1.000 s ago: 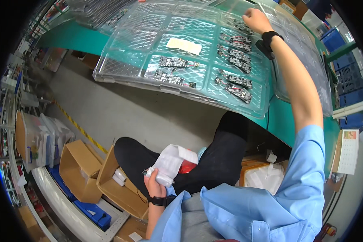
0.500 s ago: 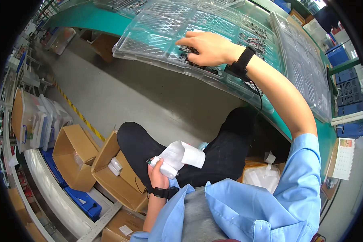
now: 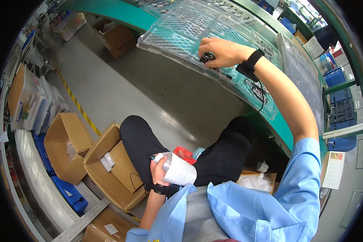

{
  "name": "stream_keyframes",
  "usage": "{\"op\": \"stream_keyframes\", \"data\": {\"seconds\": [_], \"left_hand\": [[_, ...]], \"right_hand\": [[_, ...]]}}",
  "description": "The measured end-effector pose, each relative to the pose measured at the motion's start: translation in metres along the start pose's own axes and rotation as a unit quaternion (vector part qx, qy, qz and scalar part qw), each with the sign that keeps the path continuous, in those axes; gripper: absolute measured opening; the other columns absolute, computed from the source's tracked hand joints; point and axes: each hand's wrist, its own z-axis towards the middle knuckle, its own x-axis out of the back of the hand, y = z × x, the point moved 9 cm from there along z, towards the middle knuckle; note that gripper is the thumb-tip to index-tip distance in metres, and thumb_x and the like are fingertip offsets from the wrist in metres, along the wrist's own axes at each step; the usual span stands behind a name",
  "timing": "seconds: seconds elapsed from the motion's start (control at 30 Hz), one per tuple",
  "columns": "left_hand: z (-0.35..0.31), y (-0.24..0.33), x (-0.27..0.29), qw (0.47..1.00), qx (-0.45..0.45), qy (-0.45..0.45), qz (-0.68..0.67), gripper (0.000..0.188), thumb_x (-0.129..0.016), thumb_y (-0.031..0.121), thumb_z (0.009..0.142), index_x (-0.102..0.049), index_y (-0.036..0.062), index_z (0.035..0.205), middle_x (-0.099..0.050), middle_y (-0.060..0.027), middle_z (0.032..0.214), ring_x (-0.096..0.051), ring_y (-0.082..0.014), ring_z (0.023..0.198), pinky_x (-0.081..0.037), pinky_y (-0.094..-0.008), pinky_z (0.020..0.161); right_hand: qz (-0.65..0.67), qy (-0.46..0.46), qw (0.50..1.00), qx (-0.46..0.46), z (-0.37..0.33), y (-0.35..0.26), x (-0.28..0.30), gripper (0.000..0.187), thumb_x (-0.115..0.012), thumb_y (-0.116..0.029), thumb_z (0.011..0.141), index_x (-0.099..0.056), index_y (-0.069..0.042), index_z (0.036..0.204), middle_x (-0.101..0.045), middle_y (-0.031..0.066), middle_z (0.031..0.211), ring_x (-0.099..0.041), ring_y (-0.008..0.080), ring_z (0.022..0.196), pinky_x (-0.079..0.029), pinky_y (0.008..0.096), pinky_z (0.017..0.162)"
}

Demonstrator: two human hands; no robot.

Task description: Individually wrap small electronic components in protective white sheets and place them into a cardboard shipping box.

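Observation:
In my left hand [image 3: 158,171], held low over my lap, is a bent white foam wrapping sheet [image 3: 180,169]. A small dark end of something pokes out by the fingertips; the rest of it is hidden. My right hand [image 3: 222,52] reaches out over a clear plastic compartment tray [image 3: 171,34] on the green table, its fingers curled round a small black electronic part [image 3: 207,57]. Other small dark parts [image 3: 257,89] lie in the tray's compartments, below and to the right of that hand.
Two open cardboard boxes [image 3: 93,161] stand to my left, one with white wrapped bundles inside. A red bag [image 3: 184,154] shows behind the foam sheet. Another clear tray [image 3: 300,68] lies at the right on the table. White packing material [image 3: 256,181] fills a box by my right leg.
My right hand's fingers have closed round a black part and lifted it slightly. The foam sheet in my left hand has curled over, and the red bag has come into view.

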Motion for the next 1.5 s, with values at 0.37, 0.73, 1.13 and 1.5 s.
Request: {"op": "stream_keyframes", "data": {"seconds": [0.37,0.73,1.13,1.5], "left_hand": [[0.006,-0.007,0.007,0.999,0.025,-0.024,-0.009,0.017,-0.065,0.004,0.091,-0.059,0.0035,0.107,-0.067,-0.009,0.094,-0.068,-0.0219,0.086,-0.055,-0.0351,0.077],[0.009,-0.007,0.01,1.0,0.018,-0.006,-0.013,0.02,-0.066,0.004,0.09,-0.059,0.003,0.109,-0.067,-0.0095,0.097,-0.067,-0.0218,0.088,-0.054,-0.035,0.079],[0.011,-0.009,0.01,1.0,0.008,-0.009,-0.011,0.019,-0.067,0.005,0.09,-0.06,0.0032,0.108,-0.067,-0.0082,0.097,-0.066,-0.0209,0.089,-0.053,-0.034,0.08],[0.016,-0.012,0.003,0.998,-0.005,-0.056,0.01,0.008,-0.062,0.007,0.093,-0.063,0.0061,0.101,-0.068,-0.006,0.089,-0.068,-0.0185,0.08,-0.055,-0.0318,0.071]], "right_hand": [[0.094,-0.106,0.989,-0.044,0.012,0.009,0.005,0.03,-0.072,-0.019,0.081,-0.066,-0.003,0.105,-0.067,0.0121,0.1,-0.066,0.0283,0.091,-0.052,0.0401,0.079],[0.121,-0.124,0.984,-0.05,0.018,0.022,0.013,0.021,-0.07,-0.015,0.081,-0.071,0.0,0.095,-0.071,0.0129,0.087,-0.068,0.0252,0.085,-0.053,0.0383,0.076],[0.243,0.081,0.95,-0.177,-0.025,0.077,0.07,0.012,-0.063,-0.01,0.092,-0.068,0.0,0.096,-0.066,0.0013,0.081,-0.061,0.0102,0.074,-0.05,0.0273,0.068],[0.428,0.282,0.758,-0.403,-0.141,0.071,-0.021,0.01,-0.061,-0.01,0.094,-0.065,-0.002,0.091,-0.066,0.001,0.082,-0.057,0.0071,0.068,-0.047,0.0224,0.065]]}}
